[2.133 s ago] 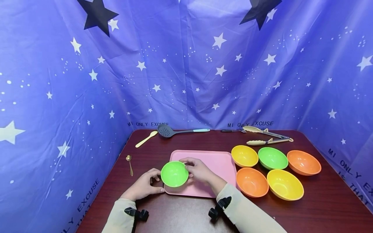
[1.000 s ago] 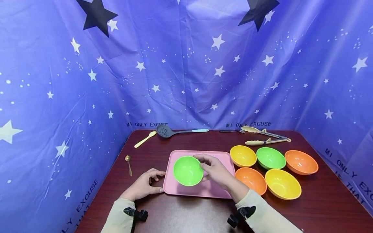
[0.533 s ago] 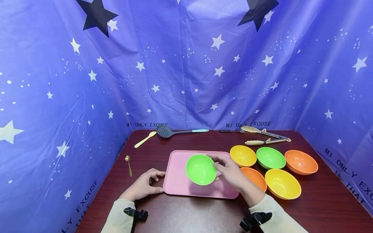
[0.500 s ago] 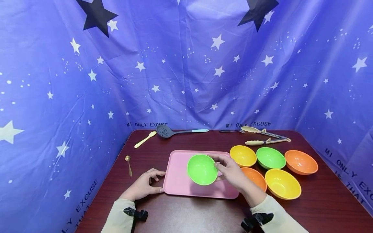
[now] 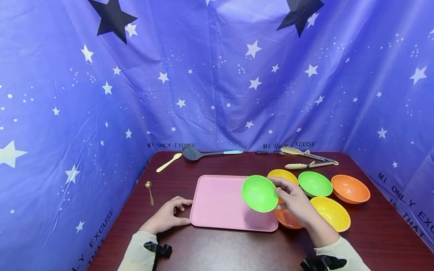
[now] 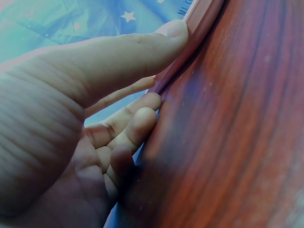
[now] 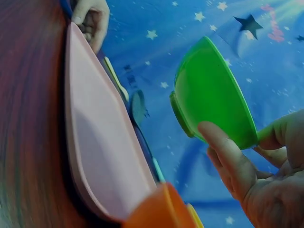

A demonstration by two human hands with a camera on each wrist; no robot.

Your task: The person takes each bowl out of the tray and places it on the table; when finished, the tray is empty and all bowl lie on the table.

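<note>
My right hand (image 5: 298, 201) grips a small green bowl (image 5: 259, 193) by its right side, holding it up over the right end of a pink tray (image 5: 218, 203). In the right wrist view the bowl (image 7: 209, 95) is raised and tilted, with the thumb at its rim and fingers (image 7: 223, 145) under its outer wall. My left hand (image 5: 167, 215) rests at the tray's left edge. In the left wrist view its thumb (image 6: 142, 54) touches the tray's side, and the other fingers are loosely bent, grasping nothing. An orange bowl (image 5: 288, 219) is partly hidden behind the right hand.
Right of the tray stand yellow bowls (image 5: 330, 212), another green bowl (image 5: 315, 183) and a second orange bowl (image 5: 350, 189). At the back lie tongs (image 5: 315, 158), a slotted ladle (image 5: 192, 153) and a cream spoon (image 5: 169, 162). A small gold spoon (image 5: 150, 192) lies left.
My right hand has carried the green bowl rightward across the tray, from beside the left hand to the tray's right end. The left hand has stayed at the tray's left edge.
</note>
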